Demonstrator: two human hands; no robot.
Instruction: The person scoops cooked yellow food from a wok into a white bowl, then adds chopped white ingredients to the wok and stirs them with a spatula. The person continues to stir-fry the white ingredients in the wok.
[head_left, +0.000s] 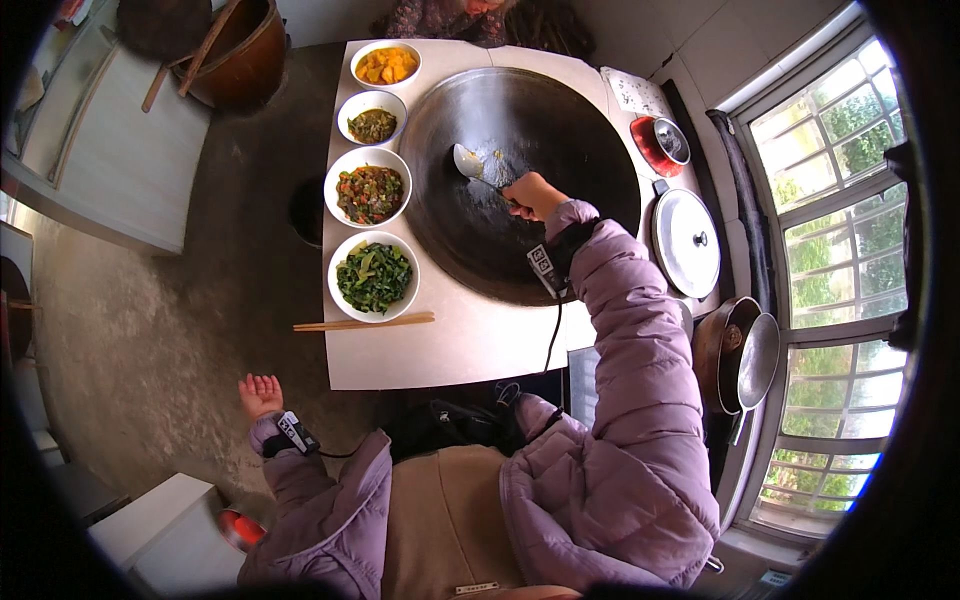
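My right hand (534, 195) grips the handle of a metal ladle (469, 162), whose bowl is over the inside of a large dark wok (577, 142) set in the worktop. Steam and a little yellowish residue show near the wok's middle. My left hand (261, 396) hangs over the floor, palm up, fingers apart, holding nothing. Along the worktop's left side stand a bowl of orange chunks (387, 66), a bowl of dark greens (372, 126), a bowl of chopped red and green vegetables (369, 186) and a bowl of leafy greens (373, 276). Wooden chopsticks (364, 323) lie below them.
A round metal lid (685, 244) and a small bowl on a red base (657, 145) are at the worktop's right. Pans (757, 360) stand near the window. A person (450, 21) is at the far edge. A large brown vat (240, 67) stands upper left.
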